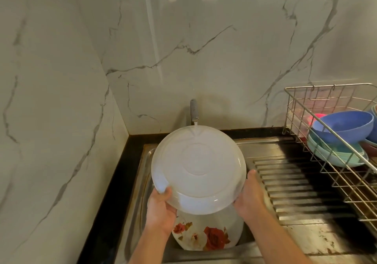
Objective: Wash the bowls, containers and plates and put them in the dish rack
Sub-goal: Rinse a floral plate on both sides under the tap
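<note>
Here, white plate (199, 169) underside up, tilted

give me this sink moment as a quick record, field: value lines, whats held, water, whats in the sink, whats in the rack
held: white plate, underside toward the camera, tilted over the sink
left hand: grips the plate's lower left rim
right hand: holds the plate's right rim
water: running from the tap onto the plate's top edge
in sink: floral plate with red roses, below the held plate
dish rack: wire, on the drainboard at right, holds a blue bowl and teal dishes
</note>
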